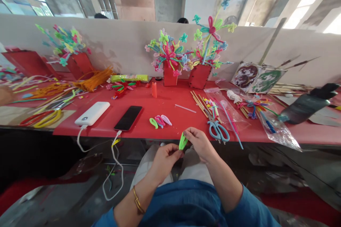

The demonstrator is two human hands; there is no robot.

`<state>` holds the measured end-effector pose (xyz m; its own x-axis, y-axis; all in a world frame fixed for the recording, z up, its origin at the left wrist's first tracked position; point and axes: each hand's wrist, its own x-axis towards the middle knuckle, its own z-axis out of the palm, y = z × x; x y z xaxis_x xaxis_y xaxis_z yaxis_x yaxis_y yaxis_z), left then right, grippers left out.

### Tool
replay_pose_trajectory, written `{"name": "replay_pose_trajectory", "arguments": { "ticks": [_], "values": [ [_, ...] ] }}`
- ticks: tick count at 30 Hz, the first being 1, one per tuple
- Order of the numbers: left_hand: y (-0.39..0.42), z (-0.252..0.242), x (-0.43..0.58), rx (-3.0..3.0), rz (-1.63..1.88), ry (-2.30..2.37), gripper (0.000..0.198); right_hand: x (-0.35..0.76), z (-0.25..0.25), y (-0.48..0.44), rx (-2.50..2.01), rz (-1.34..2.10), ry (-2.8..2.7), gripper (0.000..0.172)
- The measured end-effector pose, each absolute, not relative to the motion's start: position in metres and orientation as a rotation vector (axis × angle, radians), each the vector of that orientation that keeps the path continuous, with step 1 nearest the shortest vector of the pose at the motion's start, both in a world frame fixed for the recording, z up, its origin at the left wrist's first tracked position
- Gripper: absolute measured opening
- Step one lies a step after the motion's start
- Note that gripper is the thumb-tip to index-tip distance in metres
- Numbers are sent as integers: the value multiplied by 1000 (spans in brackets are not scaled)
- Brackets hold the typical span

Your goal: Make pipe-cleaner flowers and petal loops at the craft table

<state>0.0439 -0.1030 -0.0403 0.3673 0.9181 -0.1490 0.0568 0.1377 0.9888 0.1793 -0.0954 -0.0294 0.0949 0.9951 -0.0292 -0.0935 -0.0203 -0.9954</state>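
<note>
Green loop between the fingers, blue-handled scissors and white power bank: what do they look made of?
Green loop: probably pipe cleaner, going by its soft, matte look; any wire core is hidden. Blue-handled scissors: handles likely smooth plastic, evenly coloured; blades look like grey metal. White power bank: probably hard plastic, judging by its smooth casing.

A lime-green chenille-stem loop (183,141) is held up off the worktop (165,103), seen against the middle stretch of its near edge. It has been bent into a slim, leaf-like oval, narrow at both ends. It is held nearly upright, its top leaned slightly rightward. The upper part is pinched by the right hand (200,144), the lower tip by the left hand (165,159). Its ends are covered by fingers, so whether they are twisted together cannot quite be told.
</note>
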Motion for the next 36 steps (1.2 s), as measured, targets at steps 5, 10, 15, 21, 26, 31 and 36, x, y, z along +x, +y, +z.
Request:
{"name": "replay_pose_trajectory", "arguments": {
  "ticks": [5,10,15,21,26,31,36],
  "values": [
    [-103,-43,42,1326,792,1021,15,177,-37,-92,-1234,1193,-1041,28],
    [-99,-47,44,1125,905,986,19,176,-39,-98,-1233,1199,-1057,31],
    [-100,-49,45,1060,912,941,22,169,-51,-104,-1226,1174,-1137,28],
    [-103,-54,46,1044,894,946,21,165,-58,-103,-1269,1173,-1083,25],
    [-102,-56,45,988,953,1000,20,164,-59,-112,-1188,1190,-1136,18],
    [-104,-54,41,1021,880,1013,22,163,-57,-118,-1124,1326,-1033,20],
    [-114,-65,28,1061,781,979,28,174,-49,-91,-1441,1198,-1172,17]
  ]
}}
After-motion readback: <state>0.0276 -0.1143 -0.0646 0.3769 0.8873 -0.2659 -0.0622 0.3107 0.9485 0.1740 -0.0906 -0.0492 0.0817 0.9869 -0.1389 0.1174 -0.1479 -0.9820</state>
